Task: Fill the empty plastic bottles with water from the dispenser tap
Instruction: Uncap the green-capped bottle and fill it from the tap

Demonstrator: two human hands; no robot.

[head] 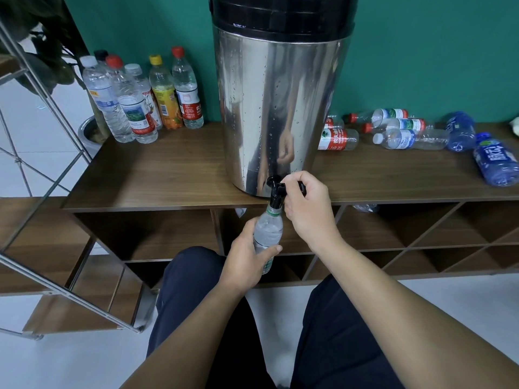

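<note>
Where green wall (421,51) backs it, wooden shelf (168,169) bears dispenser (280,108).

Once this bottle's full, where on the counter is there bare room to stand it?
The widest bare patch of the wooden counter lies in front of the upright bottles, left of the steel dispenser. A narrower strip runs along the front edge, right of the tap. The back right is crowded with lying bottles.

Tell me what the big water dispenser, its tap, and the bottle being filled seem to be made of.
Dispenser: polished metal, probably stainless steel; its mirror-like wall reflects the person and carries droplets.
Tap: black, likely plastic, with a dull sheen; the right hand holds its lever.
Bottle: thin clear plastic with ribs, see-through, held by the left hand.
</note>
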